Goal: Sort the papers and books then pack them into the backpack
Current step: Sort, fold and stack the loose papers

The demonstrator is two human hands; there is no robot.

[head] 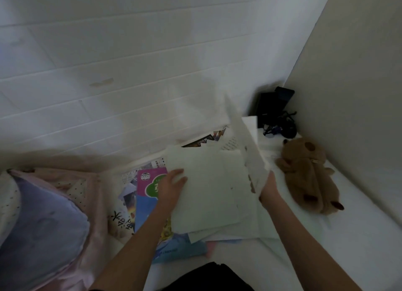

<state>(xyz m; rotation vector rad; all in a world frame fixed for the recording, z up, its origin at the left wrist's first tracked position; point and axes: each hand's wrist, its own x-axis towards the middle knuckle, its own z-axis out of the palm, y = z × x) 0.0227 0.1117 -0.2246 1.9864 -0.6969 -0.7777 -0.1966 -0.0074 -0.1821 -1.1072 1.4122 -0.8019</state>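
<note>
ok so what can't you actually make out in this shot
Head view only:
- Books: covers mostly hidden under the white papers and the left hand; their print is too blurred to read.
- Raised sheet held by the right hand: motion-blurred, so its content is unreadable.
- Black item: cut off by the bottom edge; cannot tell if it is the backpack.
- Dark objects in the corner: too dim to identify.

hands (174, 183): 2 | plush bear (309, 175): 1 | pillow (41, 221): 1 (papers uncountable)
</note>
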